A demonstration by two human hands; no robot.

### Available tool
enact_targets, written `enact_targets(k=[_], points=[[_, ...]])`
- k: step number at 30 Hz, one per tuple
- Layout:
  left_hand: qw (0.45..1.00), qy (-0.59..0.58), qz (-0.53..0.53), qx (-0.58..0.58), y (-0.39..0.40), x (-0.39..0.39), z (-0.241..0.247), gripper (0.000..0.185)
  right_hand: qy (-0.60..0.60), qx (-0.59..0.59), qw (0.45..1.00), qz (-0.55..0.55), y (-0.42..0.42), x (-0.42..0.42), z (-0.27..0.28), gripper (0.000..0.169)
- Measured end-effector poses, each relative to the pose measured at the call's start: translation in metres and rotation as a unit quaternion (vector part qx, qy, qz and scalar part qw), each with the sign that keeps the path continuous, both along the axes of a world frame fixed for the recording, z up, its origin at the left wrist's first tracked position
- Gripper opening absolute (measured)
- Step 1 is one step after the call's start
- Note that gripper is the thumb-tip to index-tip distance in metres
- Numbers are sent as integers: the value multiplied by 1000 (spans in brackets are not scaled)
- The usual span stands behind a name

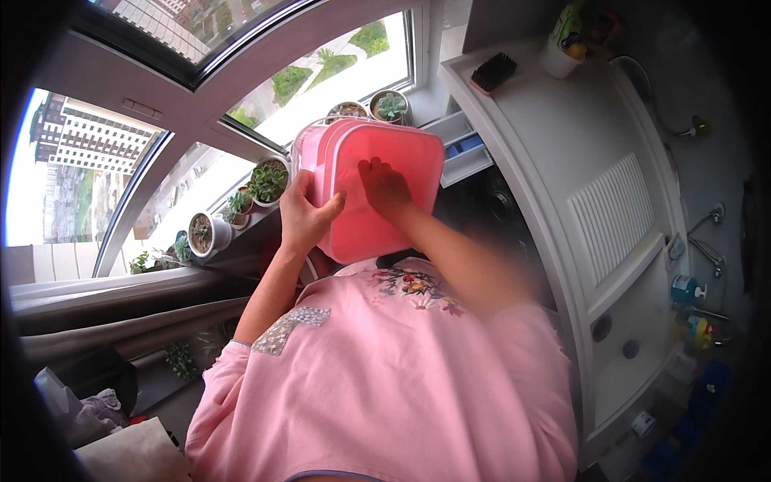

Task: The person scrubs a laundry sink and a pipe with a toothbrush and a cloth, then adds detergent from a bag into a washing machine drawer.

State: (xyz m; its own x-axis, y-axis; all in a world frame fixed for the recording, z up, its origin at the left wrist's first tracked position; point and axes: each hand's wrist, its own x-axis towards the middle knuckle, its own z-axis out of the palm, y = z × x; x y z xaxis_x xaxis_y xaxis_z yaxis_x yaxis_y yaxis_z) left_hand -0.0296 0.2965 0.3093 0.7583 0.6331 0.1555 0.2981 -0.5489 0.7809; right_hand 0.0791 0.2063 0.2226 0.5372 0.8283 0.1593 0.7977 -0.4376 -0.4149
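A pink plastic basin point(379, 232), square with rounded corners, is tilted up in front of my chest, and further rims show at its left side. My left hand point(311, 211) grips it at the left rim, with the thumb over the edge. My right hand point(385, 187) is inside the basin, its fingers bent against or close to the inner bottom; whether it holds anything cannot be told. Just beyond the basin, a potted succulent point(390, 107) stands on the windowsill.
Potted succulents, one in a white pot point(209, 235), line the sill at the left. To the right runs a white sink unit with a ribbed drainboard point(611, 211), a black-bristled brush point(494, 72) and soap bottles. An open drawer point(467, 162) juts out beside the basin.
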Motion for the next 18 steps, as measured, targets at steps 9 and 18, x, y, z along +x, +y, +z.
enact_targets(k=[9, 18], points=[[999, 23, 5, 33, -10, 16, 5, 39, 61, 27, 996, 51, -9, -1, -43, 10], [998, 54, 32, 32, -12, 15, 6, 39, 656, 14, 752, -64, -8, -1, -48, 19]])
